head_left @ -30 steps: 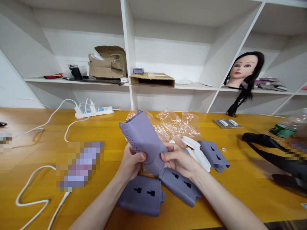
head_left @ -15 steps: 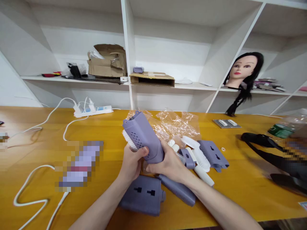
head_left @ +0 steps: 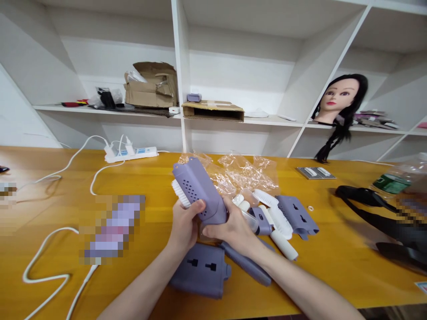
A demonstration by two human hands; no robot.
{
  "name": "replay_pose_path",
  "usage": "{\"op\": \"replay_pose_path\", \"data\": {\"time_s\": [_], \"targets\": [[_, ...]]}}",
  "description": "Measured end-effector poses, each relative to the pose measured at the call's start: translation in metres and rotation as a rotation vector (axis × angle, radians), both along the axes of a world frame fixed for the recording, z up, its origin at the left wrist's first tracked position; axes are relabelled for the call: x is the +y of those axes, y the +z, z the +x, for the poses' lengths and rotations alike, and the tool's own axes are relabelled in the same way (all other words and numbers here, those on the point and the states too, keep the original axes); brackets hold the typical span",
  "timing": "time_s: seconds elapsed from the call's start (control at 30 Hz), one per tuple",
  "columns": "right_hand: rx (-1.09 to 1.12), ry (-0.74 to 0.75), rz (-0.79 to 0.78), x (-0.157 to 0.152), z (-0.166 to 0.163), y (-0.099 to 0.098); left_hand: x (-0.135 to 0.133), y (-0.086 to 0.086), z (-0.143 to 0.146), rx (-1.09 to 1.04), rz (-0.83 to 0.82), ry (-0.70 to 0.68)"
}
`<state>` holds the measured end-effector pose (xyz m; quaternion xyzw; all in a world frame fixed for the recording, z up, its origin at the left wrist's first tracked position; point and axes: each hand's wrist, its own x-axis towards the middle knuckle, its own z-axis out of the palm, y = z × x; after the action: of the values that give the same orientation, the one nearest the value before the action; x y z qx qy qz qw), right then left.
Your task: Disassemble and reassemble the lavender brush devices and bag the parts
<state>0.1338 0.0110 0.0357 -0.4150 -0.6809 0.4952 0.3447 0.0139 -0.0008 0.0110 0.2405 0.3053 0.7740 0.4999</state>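
Note:
Between both hands a purple plastic housing (head_left: 202, 186) with rows of small holes is held tilted above the table. White bristles (head_left: 180, 194) of a brush stick out along its left side. My left hand (head_left: 185, 222) is closed round the lower left of it, thumb on the perforated face. My right hand (head_left: 231, 224) grips its lower right end. Below lie a flat purple panel with two dark slots (head_left: 200, 271) and a long purple piece (head_left: 248, 264), partly covered by my right forearm. What lies inside the housing is hidden.
Right of my hands are white brush-like parts (head_left: 282, 220), a white cylinder (head_left: 283, 244) and another purple panel (head_left: 296, 215). Crumpled clear plastic (head_left: 247, 171) lies behind. A cabled phone (head_left: 115, 226) is at left, a power strip (head_left: 131, 154) at the back, black headphones (head_left: 373, 218) at right.
The purple housing has tipped slightly, its upper end shifting a little to the right and down. Both hands keep their hold. The whole view has shifted slightly.

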Motion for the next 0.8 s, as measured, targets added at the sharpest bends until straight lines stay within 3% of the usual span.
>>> {"op": "replay_pose_path", "data": {"time_s": [0.1,0.27,0.4,0.5,0.57,0.67,0.8], "targets": [[0.014,0.007,0.014,0.003,0.002,-0.004,0.003,-0.002,-0.002,0.015,0.012,-0.041],[0.222,0.094,-0.215,0.015,0.007,-0.010,0.006,0.003,-0.012,0.116,-0.011,-0.221],[0.438,0.375,-0.492,0.025,0.018,-0.011,0.009,0.002,-0.032,0.111,0.032,-0.384],[0.454,0.650,-0.681,0.024,0.021,-0.015,0.010,-0.011,-0.044,0.050,0.033,-0.425],[0.442,0.763,-0.755,0.019,0.019,-0.020,0.010,-0.021,-0.048,0.088,0.039,-0.543],[0.450,0.815,-0.801,0.010,0.015,-0.024,0.006,-0.029,-0.047,0.133,0.052,-0.635],[0.475,0.740,-0.755,0.007,0.014,-0.017,0.002,-0.020,-0.038,0.145,0.060,-0.592]]}}
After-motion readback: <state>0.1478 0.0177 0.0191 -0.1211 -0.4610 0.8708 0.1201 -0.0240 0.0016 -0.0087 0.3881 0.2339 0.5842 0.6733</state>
